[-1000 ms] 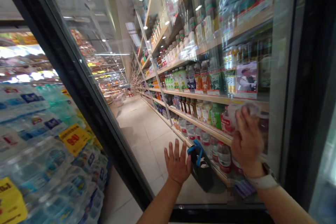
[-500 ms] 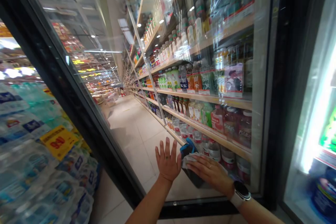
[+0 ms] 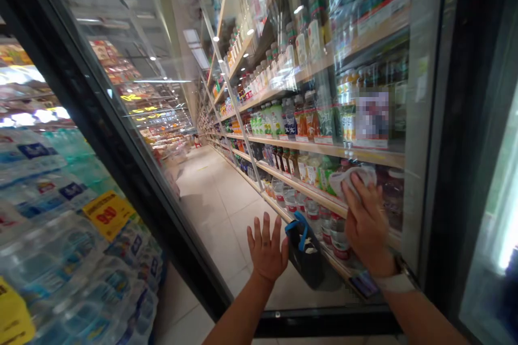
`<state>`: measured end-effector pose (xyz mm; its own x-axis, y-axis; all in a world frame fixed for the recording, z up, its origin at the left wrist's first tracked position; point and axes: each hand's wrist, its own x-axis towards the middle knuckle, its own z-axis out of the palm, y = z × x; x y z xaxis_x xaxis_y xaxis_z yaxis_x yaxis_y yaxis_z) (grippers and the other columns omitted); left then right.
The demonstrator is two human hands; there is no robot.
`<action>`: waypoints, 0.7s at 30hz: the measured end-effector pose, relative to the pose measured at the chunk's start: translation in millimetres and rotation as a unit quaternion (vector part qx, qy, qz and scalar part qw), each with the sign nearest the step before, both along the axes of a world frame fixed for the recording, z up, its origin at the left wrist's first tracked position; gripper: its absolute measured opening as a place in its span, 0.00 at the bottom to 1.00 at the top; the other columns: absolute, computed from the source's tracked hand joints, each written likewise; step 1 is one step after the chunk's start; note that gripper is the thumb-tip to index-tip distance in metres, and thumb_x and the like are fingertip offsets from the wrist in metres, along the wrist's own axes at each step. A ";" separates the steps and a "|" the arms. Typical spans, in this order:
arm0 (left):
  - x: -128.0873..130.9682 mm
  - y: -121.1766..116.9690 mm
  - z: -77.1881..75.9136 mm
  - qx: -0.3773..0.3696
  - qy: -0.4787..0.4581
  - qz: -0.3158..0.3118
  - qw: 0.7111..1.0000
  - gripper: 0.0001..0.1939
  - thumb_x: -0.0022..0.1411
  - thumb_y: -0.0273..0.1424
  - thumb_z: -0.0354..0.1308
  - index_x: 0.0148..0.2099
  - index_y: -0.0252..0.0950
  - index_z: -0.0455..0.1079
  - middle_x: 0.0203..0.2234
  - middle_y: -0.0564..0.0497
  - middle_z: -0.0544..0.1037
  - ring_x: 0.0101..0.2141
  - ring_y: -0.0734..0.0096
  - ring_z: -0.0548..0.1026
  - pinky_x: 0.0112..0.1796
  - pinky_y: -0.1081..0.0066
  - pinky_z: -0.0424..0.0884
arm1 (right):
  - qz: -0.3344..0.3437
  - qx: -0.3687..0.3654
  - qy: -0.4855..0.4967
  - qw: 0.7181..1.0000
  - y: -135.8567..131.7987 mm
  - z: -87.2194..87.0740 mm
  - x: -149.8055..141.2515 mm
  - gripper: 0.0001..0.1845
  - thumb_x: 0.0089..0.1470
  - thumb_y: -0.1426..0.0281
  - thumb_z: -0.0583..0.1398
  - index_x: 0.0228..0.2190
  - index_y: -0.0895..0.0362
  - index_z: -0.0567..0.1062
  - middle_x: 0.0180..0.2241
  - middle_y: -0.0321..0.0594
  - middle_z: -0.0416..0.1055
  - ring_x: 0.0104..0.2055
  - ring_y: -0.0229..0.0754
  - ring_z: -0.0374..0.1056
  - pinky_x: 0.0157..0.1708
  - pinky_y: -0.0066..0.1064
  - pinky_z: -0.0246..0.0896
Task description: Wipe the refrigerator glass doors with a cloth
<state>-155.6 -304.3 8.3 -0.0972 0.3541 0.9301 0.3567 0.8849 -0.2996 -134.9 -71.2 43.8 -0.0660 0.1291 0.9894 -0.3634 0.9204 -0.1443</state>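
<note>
A glass door (image 3: 279, 291) with a black frame stands before me. My left hand (image 3: 267, 253) lies against its lower part, palm forward and fingers spread, holding nothing. Higher and to the right, my right hand (image 3: 367, 229) presses a whitish cloth (image 3: 342, 180) against the pane, its fingers over the cloth. A watch with a pale strap (image 3: 399, 283) is on the right wrist. Through the pane, between my hands, a dark bag with blue handles (image 3: 305, 261) shows low down, some pale items at its opening.
Shelves of bottled drinks (image 3: 299, 118) run into the distance behind the pane. At left, wrapped packs of water bottles (image 3: 65, 259) are stacked with a yellow price sign (image 3: 108, 214). The door's black frame (image 3: 121, 161) slants across the left. A bright, blurred cooler edge (image 3: 508, 226) is at far right.
My right hand has slid the cloth up and to the right over the glass, uncovering the dark bag. My left hand stays spread on the pane. The view has shifted slightly.
</note>
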 end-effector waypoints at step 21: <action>-6.3 -4.0 -2.8 -0.006 0.011 0.015 1.000 0.36 0.64 0.30 0.53 0.71 0.37 0.45 0.69 0.42 0.50 0.69 0.53 0.45 0.66 0.49 0.46 | 0.167 0.338 -0.042 0.925 -37.0 -106.3 3.1 0.19 0.66 0.76 0.51 0.52 0.52 0.74 0.51 0.33 0.75 0.58 0.31 0.66 0.62 0.26 0.59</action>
